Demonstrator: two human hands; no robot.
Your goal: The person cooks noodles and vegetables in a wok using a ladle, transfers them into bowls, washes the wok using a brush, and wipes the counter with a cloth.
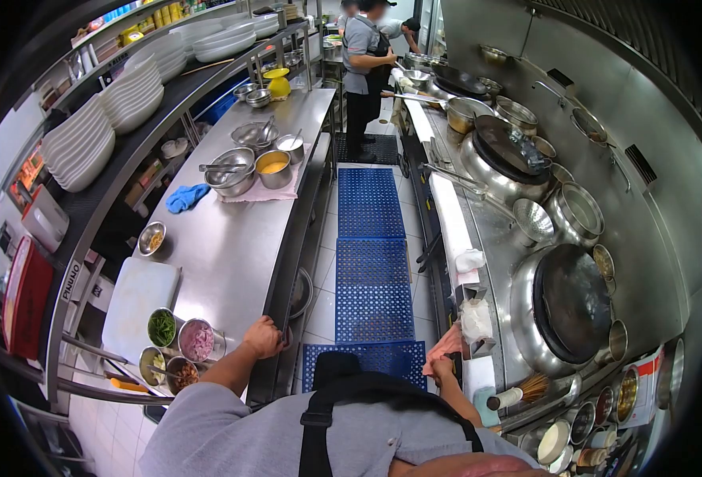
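My left hand point(265, 337) is closed at the edge of the left steel counter point(236, 230), its fingers curled over the rim and partly hidden. On the other side, my right hand point(444, 367) grips a pink cloth point(448, 343) beside the stove's front rail. Close to my left arm stand steel containers of chopped green herbs point(162, 327), diced pink onion point(197, 339), pale pieces point(153, 364) and brown pieces point(182, 374). A white cutting board point(139, 298) lies behind them. A wok station with a dark wok point(574, 302) is right of my right hand.
Blue perforated mats point(371, 290) run along the aisle. Two co-workers stand ahead, one a person in grey and black point(363, 71). Bowls, a yellow-filled pot point(273, 168) and a blue cloth point(186, 198) sit on the left counter. A bamboo brush point(532, 389) lies by the stove; stacked plates point(81, 147) line the shelf.
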